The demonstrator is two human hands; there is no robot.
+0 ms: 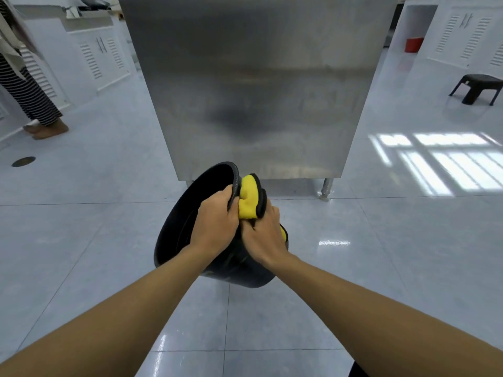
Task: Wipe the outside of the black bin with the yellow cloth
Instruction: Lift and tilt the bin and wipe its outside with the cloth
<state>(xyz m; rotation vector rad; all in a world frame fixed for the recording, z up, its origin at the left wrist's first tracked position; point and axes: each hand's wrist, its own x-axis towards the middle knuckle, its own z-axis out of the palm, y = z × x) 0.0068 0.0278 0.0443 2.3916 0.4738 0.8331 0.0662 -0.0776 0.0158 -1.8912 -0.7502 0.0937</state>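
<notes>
The black bin [174, 235] is held tilted, its mouth facing eleven o'clock, its long axis running towards five. The left hand [215, 221] grips its rim; the right hand [262, 238] presses the yellow cloth [249, 198] against its outer wall, fingers curled round it.

text: none legible | labels: none | numbers: none | signs: none

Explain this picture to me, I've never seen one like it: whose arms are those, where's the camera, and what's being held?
There is no machine here. A person wears a wide-angle camera on the head, so you look down along their two bare arms. The left hand grips the rim of a black bin, tilted so its opening faces left. The right hand presses a yellow cloth with a dark edge against the bin's outer wall near the rim. Behind stands a steel cabinet on a glossy tiled floor. A black stool is at far right, and another person's legs show at far left.
</notes>
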